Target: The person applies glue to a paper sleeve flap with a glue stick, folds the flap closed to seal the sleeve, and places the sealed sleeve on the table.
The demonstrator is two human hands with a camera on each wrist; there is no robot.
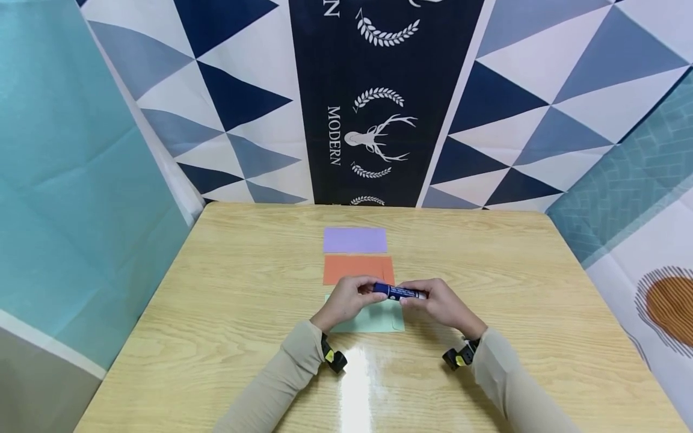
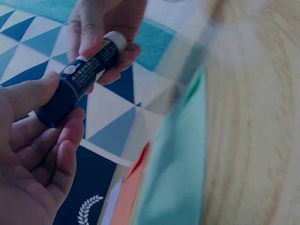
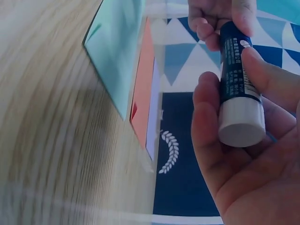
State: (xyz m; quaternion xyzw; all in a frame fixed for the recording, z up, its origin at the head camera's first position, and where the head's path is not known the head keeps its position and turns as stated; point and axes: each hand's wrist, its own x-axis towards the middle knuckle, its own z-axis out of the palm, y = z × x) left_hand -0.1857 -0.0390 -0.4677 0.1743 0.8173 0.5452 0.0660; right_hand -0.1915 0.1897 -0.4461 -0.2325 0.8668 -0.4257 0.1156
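Note:
A dark blue glue stick (image 1: 399,292) with a white base is held level between both hands, above a mint green envelope (image 1: 373,319). My left hand (image 1: 349,299) pinches its dark blue cap end between thumb and fingers, as the left wrist view shows on the cap (image 2: 58,103). At the other end, my right hand (image 1: 435,300) grips the body near the white base (image 3: 241,123). The cap is on the stick. Beyond the hands lie an orange envelope (image 1: 357,269) and, farthest back, a purple envelope (image 1: 354,240); the hands partly cover the green one.
The envelopes lie in a column on a wood-grain table (image 1: 243,264). A patterned cloth (image 1: 368,120) hangs behind the table's back edge. A teal sheet (image 1: 81,168) stands along the left side. Each wrist wears a black strap with a small camera.

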